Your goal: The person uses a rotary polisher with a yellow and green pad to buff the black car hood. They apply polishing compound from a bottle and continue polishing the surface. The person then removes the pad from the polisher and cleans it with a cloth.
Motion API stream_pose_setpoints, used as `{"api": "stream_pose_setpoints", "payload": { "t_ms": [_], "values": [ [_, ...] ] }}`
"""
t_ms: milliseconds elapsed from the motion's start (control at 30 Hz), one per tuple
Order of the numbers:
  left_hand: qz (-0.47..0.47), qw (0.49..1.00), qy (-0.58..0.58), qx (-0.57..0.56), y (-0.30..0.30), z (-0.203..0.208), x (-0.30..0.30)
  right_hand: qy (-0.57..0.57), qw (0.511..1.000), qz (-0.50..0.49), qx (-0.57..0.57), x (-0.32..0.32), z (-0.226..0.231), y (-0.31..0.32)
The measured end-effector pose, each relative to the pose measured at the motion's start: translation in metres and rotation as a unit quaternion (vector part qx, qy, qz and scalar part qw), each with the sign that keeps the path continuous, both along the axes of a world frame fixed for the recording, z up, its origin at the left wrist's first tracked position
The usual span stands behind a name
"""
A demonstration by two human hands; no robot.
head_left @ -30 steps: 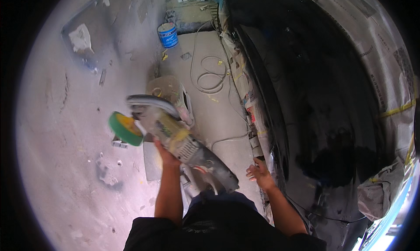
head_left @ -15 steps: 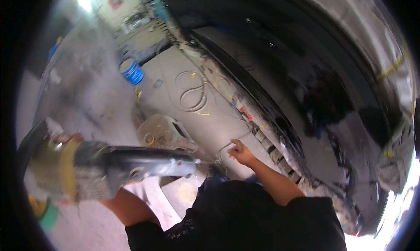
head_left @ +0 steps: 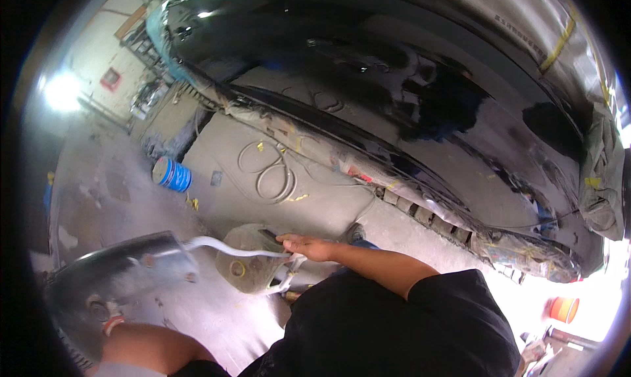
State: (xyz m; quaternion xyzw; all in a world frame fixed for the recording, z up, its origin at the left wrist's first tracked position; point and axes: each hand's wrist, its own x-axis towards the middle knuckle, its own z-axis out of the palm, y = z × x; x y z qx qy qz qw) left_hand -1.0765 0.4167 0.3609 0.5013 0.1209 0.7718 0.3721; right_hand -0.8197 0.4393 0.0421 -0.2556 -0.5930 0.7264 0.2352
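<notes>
A workshop with a dusty grey floor and a glossy black vehicle panel across the top. At lower left, a dark power tool is held up near the left forearm; the left hand is out of sight, so its grip cannot be told. The right hand is closed on the grey cord from the tool's end. Good handling likely means supporting the tool's weight and keeping the cord slack, clear of the panel.

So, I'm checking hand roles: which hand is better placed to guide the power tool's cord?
Probably the right hand, which appears to grip the grey cord, while the left forearm extends to the power tool, left hand hidden.
</notes>
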Motion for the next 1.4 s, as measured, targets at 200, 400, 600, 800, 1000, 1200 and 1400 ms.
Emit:
{"api": "stream_pose_setpoints", "payload": {
  "t_ms": [200,400,600,800,1000,1200,1400],
  "values": [
    [0.044,0.995,-0.013,-0.087,0.064,-0.047,-0.001,0.019,1.000,0.007,0.004,0.038,-0.010,0.050],
    [0.042,0.986,-0.001,-0.162,0.121,-0.081,0.011,-0.081,0.991,-0.060,0.083,0.072,-0.042,0.078],
    [0.033,0.976,0.001,-0.214,0.159,-0.109,-0.008,-0.134,0.968,-0.174,0.122,0.065,-0.046,0.100],
    [0.009,0.967,-0.001,-0.255,0.203,-0.138,-0.048,-0.226,0.949,-0.169,0.142,0.047,-0.087,0.133],
    [0.003,0.961,-0.008,-0.275,0.250,-0.153,-0.106,-0.426,0.876,-0.197,0.111,0.055,-0.146,0.135],
    [0.034,0.961,-0.006,-0.275,0.286,-0.149,-0.165,-0.458,0.853,-0.247,0.034,0.071,-0.136,0.140],
    [0.113,0.972,0.006,-0.206,0.320,-0.093,-0.236,-0.411,0.846,-0.337,-0.029,0.064,-0.118,0.180]
  ]
}}
